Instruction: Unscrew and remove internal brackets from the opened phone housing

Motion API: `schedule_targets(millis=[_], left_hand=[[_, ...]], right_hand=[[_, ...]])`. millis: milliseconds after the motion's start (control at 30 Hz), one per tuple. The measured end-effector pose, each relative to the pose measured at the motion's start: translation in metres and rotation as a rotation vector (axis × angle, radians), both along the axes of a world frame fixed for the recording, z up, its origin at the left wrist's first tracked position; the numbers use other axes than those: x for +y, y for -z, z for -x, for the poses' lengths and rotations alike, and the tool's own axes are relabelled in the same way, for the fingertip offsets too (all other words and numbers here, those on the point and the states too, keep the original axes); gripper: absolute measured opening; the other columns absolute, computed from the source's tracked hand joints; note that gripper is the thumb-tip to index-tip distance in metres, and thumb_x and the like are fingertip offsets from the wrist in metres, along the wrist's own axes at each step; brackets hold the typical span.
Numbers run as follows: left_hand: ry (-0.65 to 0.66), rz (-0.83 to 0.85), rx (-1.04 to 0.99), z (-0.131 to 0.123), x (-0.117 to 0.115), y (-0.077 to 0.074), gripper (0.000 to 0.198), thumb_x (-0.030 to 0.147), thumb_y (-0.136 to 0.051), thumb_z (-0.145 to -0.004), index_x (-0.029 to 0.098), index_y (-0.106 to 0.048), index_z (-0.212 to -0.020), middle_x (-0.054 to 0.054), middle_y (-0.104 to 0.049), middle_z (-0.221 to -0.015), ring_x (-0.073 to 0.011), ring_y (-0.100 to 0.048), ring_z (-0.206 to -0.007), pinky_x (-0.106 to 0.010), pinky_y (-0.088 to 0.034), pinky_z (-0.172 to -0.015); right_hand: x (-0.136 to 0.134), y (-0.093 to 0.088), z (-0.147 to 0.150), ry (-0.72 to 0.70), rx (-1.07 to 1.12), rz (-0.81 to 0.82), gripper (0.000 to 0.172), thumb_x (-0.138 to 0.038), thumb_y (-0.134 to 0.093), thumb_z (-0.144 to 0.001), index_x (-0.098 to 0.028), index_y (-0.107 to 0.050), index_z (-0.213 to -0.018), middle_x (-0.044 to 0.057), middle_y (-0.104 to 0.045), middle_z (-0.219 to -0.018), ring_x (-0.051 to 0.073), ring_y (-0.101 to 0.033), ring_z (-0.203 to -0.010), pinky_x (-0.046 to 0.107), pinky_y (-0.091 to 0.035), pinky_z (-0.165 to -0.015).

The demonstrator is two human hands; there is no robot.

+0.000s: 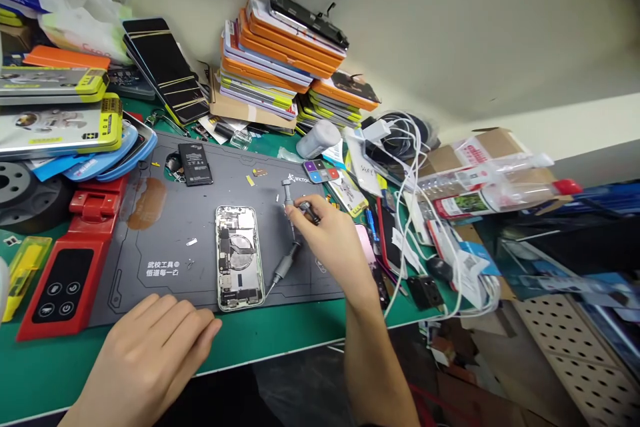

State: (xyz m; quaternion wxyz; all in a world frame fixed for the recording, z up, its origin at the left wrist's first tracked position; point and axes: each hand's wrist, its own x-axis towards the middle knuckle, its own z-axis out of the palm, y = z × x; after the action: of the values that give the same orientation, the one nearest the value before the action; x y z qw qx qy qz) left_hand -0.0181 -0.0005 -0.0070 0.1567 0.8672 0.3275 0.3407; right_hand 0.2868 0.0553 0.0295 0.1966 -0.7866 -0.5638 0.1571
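Green bench (305,330) space, crowded at the back and sides, carries a grey mat (183,203) with the phone (241,260) near its front edge, face up. Judging by how it lies, opening up is done: no screen covers it, and a round coil (241,247) shows inside. Left, it seems, is everything that would make it whole, with nothing refitted over the coil. A slim driver (286,267) slants beside its lower right corner. Left of the phone sits a small metal piece (192,241); farther back lies a battery (196,165), whether this phone's own I cannot tell. The right hand (324,220) is clamped on a grey tool (288,195). The left hand (155,347) rests palm down, fingers loosely curled; its underside is hidden, so I cannot tell whether it holds anything. Beyond stand stacked boxes (283,57).
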Motion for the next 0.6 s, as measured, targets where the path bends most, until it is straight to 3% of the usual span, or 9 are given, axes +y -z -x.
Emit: schedule_targets(millis=[133, 300, 400, 467, 533, 600], left_hand=[[0.012, -0.008, 0.006, 0.0, 0.001, -0.001, 0.01, 0.012, -0.062, -0.108, 0.019, -0.065, -0.101, 0.002, -0.066, -0.082, -0.0156, -0.058, -0.072, -0.037, -0.038, -0.073], [0.009, -0.011, 0.027, -0.001, 0.003, -0.003, 0.011, 0.014, -0.059, -0.11, 0.02, -0.065, -0.102, 0.001, -0.066, -0.082, -0.0164, -0.057, -0.072, -0.038, -0.038, -0.074], [0.004, -0.006, 0.019, -0.002, 0.003, -0.004, 0.011, 0.014, -0.06, -0.109, 0.02, -0.065, -0.102, 0.001, -0.066, -0.081, -0.0162, -0.057, -0.071, -0.038, -0.038, -0.073], [0.001, -0.003, 0.022, -0.003, 0.003, -0.003, 0.011, 0.013, -0.06, -0.109, 0.019, -0.066, -0.102, 0.001, -0.066, -0.081, -0.0162, -0.058, -0.071, -0.038, -0.038, -0.074], [0.007, -0.008, 0.035, -0.004, 0.003, -0.003, 0.011, 0.013, -0.061, -0.109, 0.019, -0.066, -0.102, 0.001, -0.065, -0.081, -0.0164, -0.058, -0.072, -0.039, -0.038, -0.074], [0.018, -0.015, 0.053, -0.003, 0.003, -0.002, 0.01, 0.013, -0.061, -0.109, 0.018, -0.066, -0.101, 0.001, -0.064, -0.08, -0.0169, -0.057, -0.073, -0.039, -0.037, -0.075]], right_hand=[[-0.001, 0.002, -0.014, 0.044, -0.01, -0.03, 0.041, -0.054, -0.062, -0.099, -0.023, -0.069, -0.124, -0.001, -0.062, -0.079, 0.021, -0.057, -0.067, 0.031, -0.038, -0.063], [-0.012, 0.007, -0.001, -0.047, 0.191, -0.375, 0.053, -0.032, -0.041, -0.111, -0.027, -0.04, -0.164, 0.006, -0.061, -0.104, 0.022, -0.064, -0.082, 0.038, -0.058, -0.074], [-0.037, 0.017, 0.023, -0.055, 0.16, -0.657, 0.054, -0.023, -0.045, -0.113, -0.034, -0.037, -0.165, 0.006, -0.059, -0.106, 0.022, -0.067, -0.087, 0.043, -0.064, -0.083], [-0.057, 0.03, 0.038, 0.013, 0.079, -0.918, 0.059, -0.015, -0.05, -0.111, -0.038, -0.041, -0.164, 0.005, -0.057, -0.103, 0.021, -0.063, -0.079, 0.037, -0.063, -0.068], [-0.073, 0.044, 0.047, -0.019, -0.063, -1.126, 0.061, -0.008, -0.051, -0.108, -0.039, -0.046, -0.162, 0.005, -0.057, -0.101, 0.019, -0.059, -0.072, 0.033, -0.059, -0.059], [-0.08, 0.055, 0.048, -0.078, -0.082, -1.119, 0.058, -0.01, -0.054, -0.108, -0.042, -0.052, -0.156, 0.004, -0.057, -0.102, 0.019, -0.062, -0.073, 0.034, -0.061, -0.059]])
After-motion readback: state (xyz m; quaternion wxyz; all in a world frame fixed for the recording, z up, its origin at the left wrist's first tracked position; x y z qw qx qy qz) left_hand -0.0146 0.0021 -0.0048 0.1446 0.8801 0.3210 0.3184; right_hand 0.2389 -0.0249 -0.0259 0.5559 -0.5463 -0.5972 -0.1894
